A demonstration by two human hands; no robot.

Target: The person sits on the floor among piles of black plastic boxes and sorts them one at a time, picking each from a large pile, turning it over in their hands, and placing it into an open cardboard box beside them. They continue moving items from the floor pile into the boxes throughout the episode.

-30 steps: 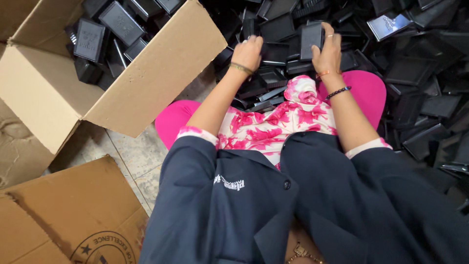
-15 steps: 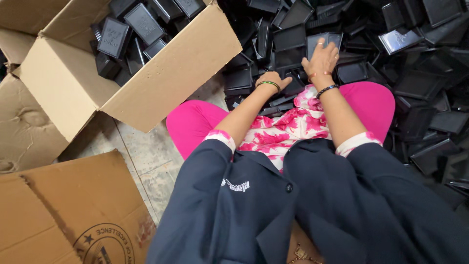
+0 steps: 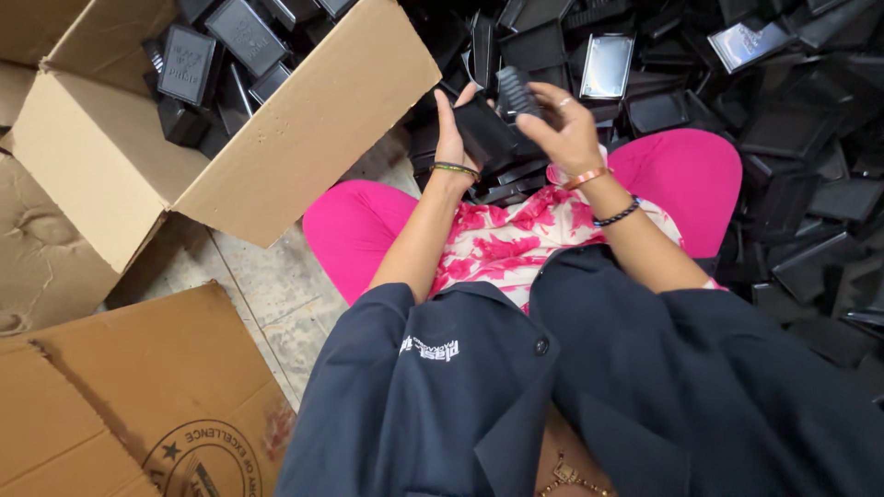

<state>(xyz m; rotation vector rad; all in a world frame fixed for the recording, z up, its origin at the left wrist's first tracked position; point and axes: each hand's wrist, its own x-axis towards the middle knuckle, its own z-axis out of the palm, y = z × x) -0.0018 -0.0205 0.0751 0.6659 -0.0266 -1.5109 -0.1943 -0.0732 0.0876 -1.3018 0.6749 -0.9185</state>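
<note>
Both hands up now, left hand and right hand with fingers clamped on one black plastic case, cardboard box part-filled, a big heap of cases left.

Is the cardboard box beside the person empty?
No, the cardboard box already holds several black plastic cases piled inside it.

open brown carton upper left, printed cardboard below
</note>
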